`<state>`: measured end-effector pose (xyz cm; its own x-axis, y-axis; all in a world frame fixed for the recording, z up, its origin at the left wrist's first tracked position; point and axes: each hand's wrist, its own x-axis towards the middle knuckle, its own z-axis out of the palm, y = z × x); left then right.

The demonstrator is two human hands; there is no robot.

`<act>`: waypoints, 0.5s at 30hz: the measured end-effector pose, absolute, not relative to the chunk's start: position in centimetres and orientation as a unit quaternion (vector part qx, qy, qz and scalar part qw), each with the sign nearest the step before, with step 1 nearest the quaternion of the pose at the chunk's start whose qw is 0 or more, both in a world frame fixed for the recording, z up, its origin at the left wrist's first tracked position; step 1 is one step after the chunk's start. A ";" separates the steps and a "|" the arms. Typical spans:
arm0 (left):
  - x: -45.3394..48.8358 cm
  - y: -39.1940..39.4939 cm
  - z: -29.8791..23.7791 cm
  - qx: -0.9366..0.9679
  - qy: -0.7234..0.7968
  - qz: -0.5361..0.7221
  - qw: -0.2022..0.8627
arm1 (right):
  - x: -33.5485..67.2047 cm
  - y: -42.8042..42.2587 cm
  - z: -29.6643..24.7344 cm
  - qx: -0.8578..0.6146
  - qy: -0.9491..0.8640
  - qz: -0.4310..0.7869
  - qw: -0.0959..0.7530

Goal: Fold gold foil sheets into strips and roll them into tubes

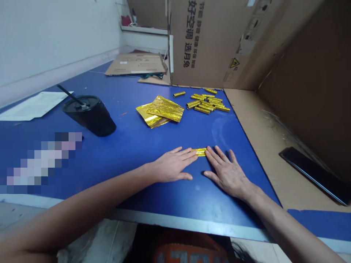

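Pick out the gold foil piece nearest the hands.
It's the gold foil strip lying alone between the left hand and right hand; the other gold foil rolls sit in a cluster farther up the blue table.

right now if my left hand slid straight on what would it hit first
The folded gold foil strip, right at the fingertips of the left hand; touching or nearly, hard to tell.

The subject is wearing a dark top (142, 243) bearing an orange print (189, 250) with pale lettering, apparently, as the view is poor and cut off. The left forearm (82, 195), right forearm (285, 226), left hand (171, 166) and right hand (227, 173) are showing bare.
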<state>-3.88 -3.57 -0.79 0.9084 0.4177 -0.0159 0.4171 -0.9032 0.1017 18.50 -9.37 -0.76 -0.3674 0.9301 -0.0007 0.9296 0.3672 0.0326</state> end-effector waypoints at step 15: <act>-2.7 -5.4 -1.4 0.957 0.286 0.015 0.042 | 18.4 -9.4 -1.0 0.568 0.823 0.005 0.001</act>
<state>-2.75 -5.42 -1.37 0.8359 0.5488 0.0044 0.5464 -0.8329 0.0880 18.40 -9.36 -0.97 -0.3542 0.9352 0.0039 0.9351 0.3542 0.0104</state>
